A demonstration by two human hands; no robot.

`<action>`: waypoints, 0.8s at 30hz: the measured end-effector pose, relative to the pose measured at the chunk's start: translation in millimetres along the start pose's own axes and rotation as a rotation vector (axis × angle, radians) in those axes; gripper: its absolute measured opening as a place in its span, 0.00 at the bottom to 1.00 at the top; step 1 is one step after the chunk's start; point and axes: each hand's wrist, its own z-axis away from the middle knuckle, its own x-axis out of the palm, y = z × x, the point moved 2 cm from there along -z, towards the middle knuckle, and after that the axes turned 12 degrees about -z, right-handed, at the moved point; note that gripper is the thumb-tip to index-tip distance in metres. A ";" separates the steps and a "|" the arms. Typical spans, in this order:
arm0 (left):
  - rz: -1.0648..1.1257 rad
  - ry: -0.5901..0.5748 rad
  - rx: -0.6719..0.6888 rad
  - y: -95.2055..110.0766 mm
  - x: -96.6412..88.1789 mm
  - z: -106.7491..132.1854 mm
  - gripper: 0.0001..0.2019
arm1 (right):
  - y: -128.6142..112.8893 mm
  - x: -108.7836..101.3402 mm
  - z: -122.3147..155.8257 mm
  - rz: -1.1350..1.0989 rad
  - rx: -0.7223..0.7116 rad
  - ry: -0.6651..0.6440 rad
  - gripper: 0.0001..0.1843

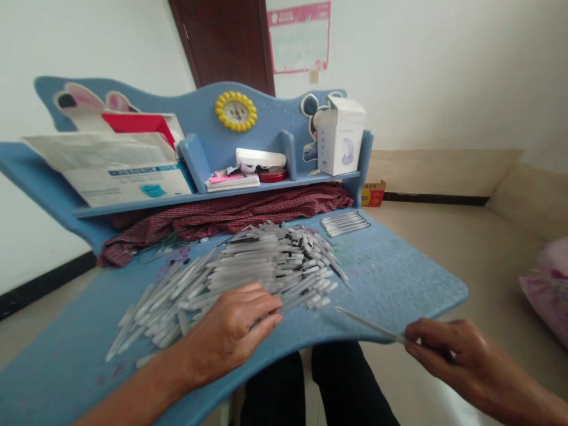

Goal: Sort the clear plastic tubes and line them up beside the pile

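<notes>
A big heap of white pen barrels [248, 269] lies across the blue desk [399, 278]. My left hand [233, 328] rests on the near edge of the heap, fingers curled over a few barrels. My right hand [448, 352] hovers past the desk's front right corner and pinches one thin pen part [370, 324] at its end, the part pointing left over the desk edge. A small row of finished pens [345, 223] lies at the back right of the desk.
A red checked cloth [222, 216] lies under the desk's shelf. The shelf holds a white box [341, 137], papers [115, 163], a yellow clock [235, 111] and small items. My dark-trousered legs [319, 384] are under the desk. A pink bag [548, 287] lies on the floor right.
</notes>
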 end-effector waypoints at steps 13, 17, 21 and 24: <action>-0.225 -0.413 -0.017 47.1 5.2 -79.4 0.09 | 2.1 31.1 15.3 -0.215 -0.101 0.098 0.14; -0.319 -0.467 -0.040 55.3 19.3 -97.0 0.09 | 3.4 35.7 23.5 -0.243 -0.080 0.109 0.13; -0.283 -0.502 -0.071 54.9 22.2 -102.4 0.09 | 4.6 32.4 27.8 -0.297 -0.067 0.165 0.13; -0.167 -0.450 -0.113 52.6 20.1 -104.1 0.07 | 4.1 31.1 29.4 -0.334 -0.049 0.171 0.14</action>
